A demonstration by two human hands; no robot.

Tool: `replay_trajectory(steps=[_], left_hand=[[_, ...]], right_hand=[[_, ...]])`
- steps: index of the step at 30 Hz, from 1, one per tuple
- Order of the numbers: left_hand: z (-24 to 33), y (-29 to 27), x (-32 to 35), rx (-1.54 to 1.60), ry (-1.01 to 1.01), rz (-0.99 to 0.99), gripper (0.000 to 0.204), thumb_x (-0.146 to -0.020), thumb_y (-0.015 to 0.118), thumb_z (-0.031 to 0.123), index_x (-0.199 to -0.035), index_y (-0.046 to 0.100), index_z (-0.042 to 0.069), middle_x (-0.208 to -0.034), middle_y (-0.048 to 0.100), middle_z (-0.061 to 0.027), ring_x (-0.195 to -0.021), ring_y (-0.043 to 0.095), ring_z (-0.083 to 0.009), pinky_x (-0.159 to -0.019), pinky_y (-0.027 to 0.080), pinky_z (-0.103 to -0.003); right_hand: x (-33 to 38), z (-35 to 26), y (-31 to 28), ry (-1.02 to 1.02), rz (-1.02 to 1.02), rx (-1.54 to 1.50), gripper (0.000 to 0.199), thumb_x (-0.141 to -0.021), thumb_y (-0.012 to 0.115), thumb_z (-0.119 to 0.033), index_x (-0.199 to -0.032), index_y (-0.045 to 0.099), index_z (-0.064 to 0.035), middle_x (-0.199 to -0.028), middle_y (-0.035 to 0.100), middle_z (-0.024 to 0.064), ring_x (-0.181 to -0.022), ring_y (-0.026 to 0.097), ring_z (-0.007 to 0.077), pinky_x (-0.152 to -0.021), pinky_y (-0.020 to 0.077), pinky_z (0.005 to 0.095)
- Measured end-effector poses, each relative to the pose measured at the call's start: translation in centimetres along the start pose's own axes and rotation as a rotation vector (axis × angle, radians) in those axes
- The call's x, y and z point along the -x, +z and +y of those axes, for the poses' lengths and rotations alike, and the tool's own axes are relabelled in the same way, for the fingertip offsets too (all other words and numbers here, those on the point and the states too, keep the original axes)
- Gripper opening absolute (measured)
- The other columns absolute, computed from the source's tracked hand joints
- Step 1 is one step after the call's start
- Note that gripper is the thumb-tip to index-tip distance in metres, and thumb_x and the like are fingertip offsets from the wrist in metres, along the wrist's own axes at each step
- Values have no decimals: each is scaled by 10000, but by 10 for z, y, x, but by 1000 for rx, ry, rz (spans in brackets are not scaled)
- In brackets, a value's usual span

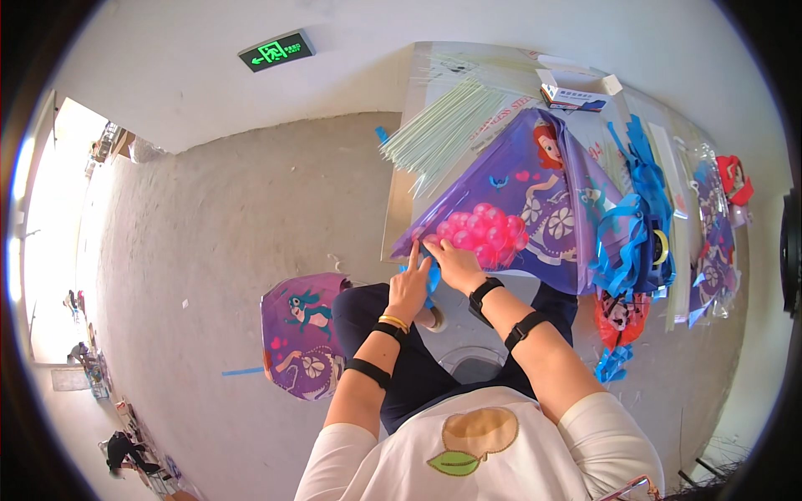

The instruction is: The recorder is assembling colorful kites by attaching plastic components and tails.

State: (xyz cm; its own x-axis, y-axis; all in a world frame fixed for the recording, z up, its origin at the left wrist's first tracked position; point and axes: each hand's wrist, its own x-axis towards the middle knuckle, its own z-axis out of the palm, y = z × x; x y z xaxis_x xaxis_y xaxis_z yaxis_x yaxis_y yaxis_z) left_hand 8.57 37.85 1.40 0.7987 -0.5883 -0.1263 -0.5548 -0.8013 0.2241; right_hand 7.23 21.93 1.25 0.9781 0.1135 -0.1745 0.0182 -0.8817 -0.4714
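Note:
A purple kite (501,196) printed with a cartoon princess and pink balloons lies across the table, its left corner pointing toward me. At that corner my left hand (408,290) and my right hand (458,265) are close together, fingers closed on the kite's edge. Both index fingertips press on the purple sheet, while the thumbs are partly hidden. Beneath the hands hangs a blue strip (433,280), partly covered by my fingers.
Pale thin rods (447,125) lie fanned on the table's far left. A small open box (576,89) stands at the back. Blue ribbons (622,242) and a tape roll (661,247) sit to the right. Another purple printed sheet (305,334) is low on the left.

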Motion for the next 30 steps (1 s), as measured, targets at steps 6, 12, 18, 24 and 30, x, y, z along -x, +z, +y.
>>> replay_trajectory(steps=[6,12,18,24,30], left_hand=[[-5,0,3,103,-54,-35,343,-831,529,73,-1171,490,89,-1485,302,-166,-818,666,-366,-639,544,-440],[-14,6,6,586,-470,407,342,-825,638,182,-1131,565,48,-1104,609,-137,-1020,593,-325,-855,478,-396],[-43,34,-9,795,-704,439,304,-743,705,153,-1005,621,23,-891,650,-118,-832,628,-277,-772,480,-367],[-42,36,-19,990,-820,472,147,-773,699,125,-840,664,-1,-693,597,-7,-663,531,-104,-629,426,-274],[-39,25,-24,1182,-834,323,179,-791,716,169,-794,693,-9,-704,630,-14,-668,535,-98,-624,421,-268]], right_hand=[[1,-1,4,43,19,-100,500,-863,487,-94,-1349,409,-186,-1185,527,177,-878,633,376,-672,526,468],[10,22,11,68,247,-376,357,-857,510,-61,-1206,507,-139,-1025,570,160,-862,610,345,-699,503,423],[14,22,16,111,314,-506,180,-831,557,-61,-1009,571,-81,-922,563,119,-792,619,280,-674,503,388],[20,33,21,119,324,-545,145,-831,557,-55,-973,583,-70,-909,564,113,-790,618,266,-687,504,372],[20,37,23,91,318,-528,145,-834,548,-63,-971,595,-74,-912,569,113,-823,615,275,-709,502,373]])
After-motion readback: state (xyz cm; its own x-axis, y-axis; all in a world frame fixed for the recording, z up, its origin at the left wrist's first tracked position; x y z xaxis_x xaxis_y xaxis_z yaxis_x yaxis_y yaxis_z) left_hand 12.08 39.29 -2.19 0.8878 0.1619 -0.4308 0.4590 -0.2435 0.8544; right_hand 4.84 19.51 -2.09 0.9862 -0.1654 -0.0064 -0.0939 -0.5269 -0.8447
